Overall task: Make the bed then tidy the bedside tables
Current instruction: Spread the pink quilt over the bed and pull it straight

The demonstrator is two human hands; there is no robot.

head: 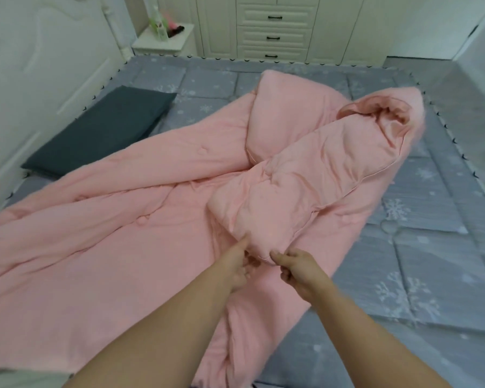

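Both hands: at the pink quilt's [157, 219] near folded corner.
Left hand [240, 266]: fingers curled, gripping its edge.
Right hand [294, 268]: pinching same edge.
Pillow [101, 130]: beyond quilt.

The pink quilt [157, 208] is soft matt cloth, padded and puckered at stitched tufts, with a slightly shinier satin-like lining at its rolled far end. Under the quilt, the grey bed sheet [420, 208] is quilted cloth with a faint sheen. Left of the quilt, the dark pillow [101, 133] is plain matt fabric. Beyond the quilt, the cream drawers [275, 29] look smooth, painted, semi-gloss.
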